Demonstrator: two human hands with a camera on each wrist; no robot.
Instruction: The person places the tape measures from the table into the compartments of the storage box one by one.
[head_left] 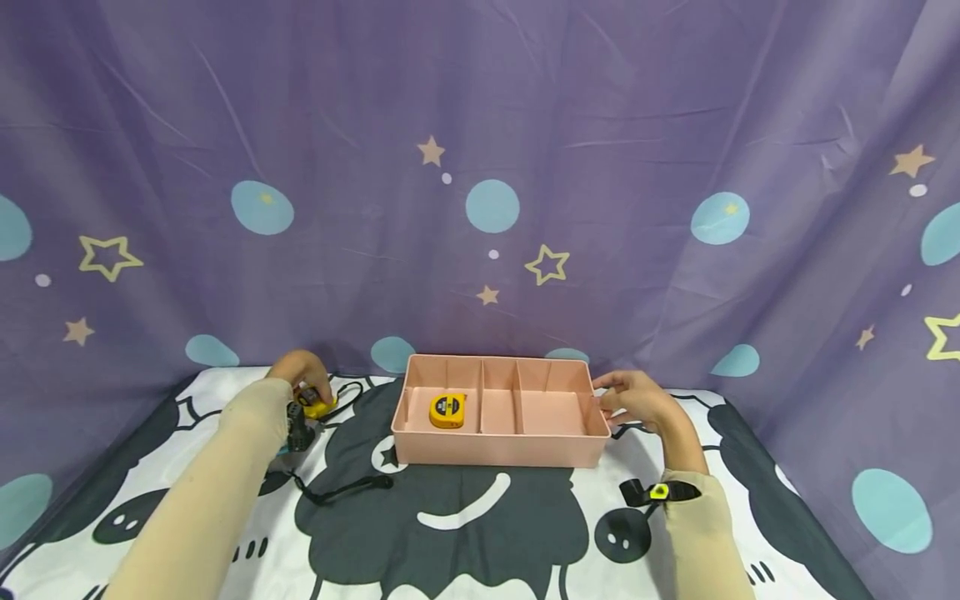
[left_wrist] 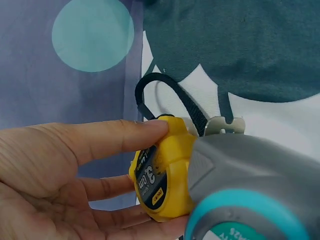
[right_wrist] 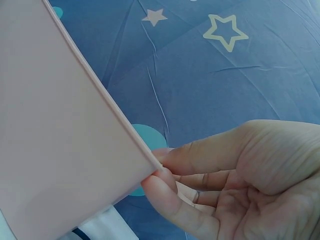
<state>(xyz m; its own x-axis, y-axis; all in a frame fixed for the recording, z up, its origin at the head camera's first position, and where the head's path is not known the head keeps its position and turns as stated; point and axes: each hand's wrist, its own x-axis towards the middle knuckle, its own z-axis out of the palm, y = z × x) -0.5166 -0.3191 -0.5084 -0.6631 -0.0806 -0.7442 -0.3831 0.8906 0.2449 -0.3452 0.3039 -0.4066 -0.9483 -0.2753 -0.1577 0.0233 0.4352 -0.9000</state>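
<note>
My left hand [head_left: 303,373] grips a yellow tape measure [left_wrist: 175,170] left of the box, thumb on its top and fingers beneath. A black wrist loop [left_wrist: 187,97] trails from the tape measure. Right beside it, a grey and teal tape measure [left_wrist: 250,175] with a metal end hook fills the lower right of the left wrist view. A pink divided box [head_left: 498,450] stands in the middle, a second yellow tape measure [head_left: 447,411] lying in its left compartment. At the box's right end, my right hand [head_left: 637,404] pinches a corner between thumb and finger.
A narrow middle compartment [head_left: 500,396] and a wider right one [head_left: 555,410] show inside the box. In front of its left end, a black strap [head_left: 337,492] lies on the patterned cloth [head_left: 450,550]. Behind hangs a purple curtain [head_left: 360,208] with stars and dots.
</note>
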